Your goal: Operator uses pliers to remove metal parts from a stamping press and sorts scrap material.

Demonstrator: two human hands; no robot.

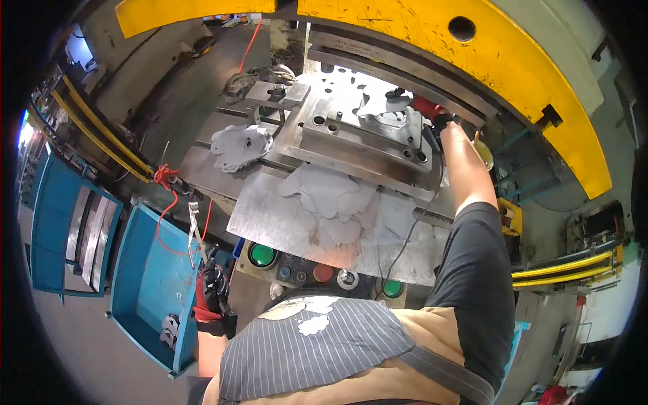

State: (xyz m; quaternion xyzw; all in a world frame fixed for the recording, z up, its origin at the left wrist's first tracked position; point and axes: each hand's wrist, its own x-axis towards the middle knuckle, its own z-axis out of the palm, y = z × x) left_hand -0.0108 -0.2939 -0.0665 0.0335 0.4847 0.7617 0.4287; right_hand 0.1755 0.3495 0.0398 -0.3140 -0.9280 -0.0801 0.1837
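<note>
Right hand (426, 110): gripping flat metal blank (386, 102) on press die (358, 131). Left hand (214, 287): well below die, holding long tongs (196, 233) upright.

Right hand (426, 108) fingers hidden behind the metal blank (386, 102)

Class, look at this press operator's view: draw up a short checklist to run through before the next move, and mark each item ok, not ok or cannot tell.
1. Right hand out of the die area: not ok, it reaches onto the die plate.
2. Blank seated flat: cannot tell.
3. Left hand away from the green button: ok, it holds long tongs beside the blue bin.
4. Gloves on both hands: ok.
5. Stack of cut blanks apart from the die: ok.
</note>
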